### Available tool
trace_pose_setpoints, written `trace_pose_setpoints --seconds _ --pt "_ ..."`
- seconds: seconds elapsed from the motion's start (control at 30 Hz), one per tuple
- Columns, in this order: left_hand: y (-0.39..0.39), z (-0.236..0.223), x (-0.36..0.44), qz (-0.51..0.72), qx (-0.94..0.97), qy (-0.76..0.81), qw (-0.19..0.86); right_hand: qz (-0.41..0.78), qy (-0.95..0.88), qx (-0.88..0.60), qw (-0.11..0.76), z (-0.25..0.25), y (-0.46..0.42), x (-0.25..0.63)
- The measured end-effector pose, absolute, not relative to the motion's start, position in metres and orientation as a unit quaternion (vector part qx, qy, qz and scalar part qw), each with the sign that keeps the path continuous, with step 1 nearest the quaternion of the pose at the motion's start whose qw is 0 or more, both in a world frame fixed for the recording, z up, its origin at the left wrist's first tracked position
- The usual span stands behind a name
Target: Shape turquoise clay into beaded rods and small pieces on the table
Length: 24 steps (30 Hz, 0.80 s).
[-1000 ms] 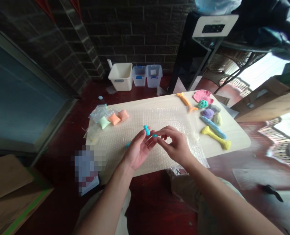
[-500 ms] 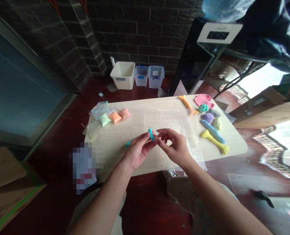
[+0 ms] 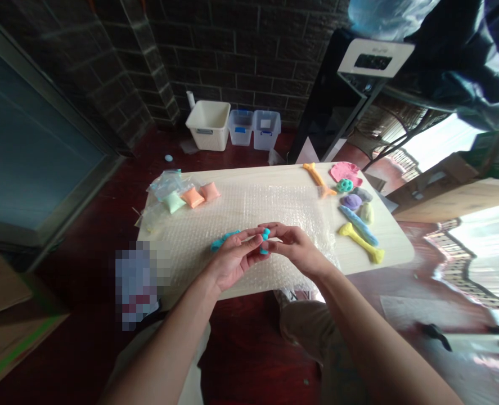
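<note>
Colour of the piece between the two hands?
The piece is bright turquoise, best seen in the head view.

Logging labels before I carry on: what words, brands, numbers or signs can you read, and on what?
No text is legible.
Pale panel on the black appliance: faint marks, too blurred to read.
White basket, front strip: any lettering too small.
Clear bin, pale label: too small.
Held turquoise piece: no lettering visible.
</note>
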State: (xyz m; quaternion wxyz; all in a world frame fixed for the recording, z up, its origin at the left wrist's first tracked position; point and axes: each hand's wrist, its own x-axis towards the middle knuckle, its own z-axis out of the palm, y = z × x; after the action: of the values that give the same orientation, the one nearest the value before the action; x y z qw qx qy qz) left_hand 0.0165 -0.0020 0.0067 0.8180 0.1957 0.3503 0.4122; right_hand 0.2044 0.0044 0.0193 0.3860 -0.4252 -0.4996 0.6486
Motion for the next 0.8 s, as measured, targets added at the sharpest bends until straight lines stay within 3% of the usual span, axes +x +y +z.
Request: trace_pose_setpoints --seconds 0.6,0.8 --pt "-0.004 0.012 0.014 0.439 0.202 0.328 0.812 0.639 -0.433 -0.425 0.472 0.024 0.008 0.205" --pt "-0.003 0.004 0.014 0.491 0.260 0.355 0.752 0.635 -0.451 -0.406 0.478 0.024 0.007 0.206"
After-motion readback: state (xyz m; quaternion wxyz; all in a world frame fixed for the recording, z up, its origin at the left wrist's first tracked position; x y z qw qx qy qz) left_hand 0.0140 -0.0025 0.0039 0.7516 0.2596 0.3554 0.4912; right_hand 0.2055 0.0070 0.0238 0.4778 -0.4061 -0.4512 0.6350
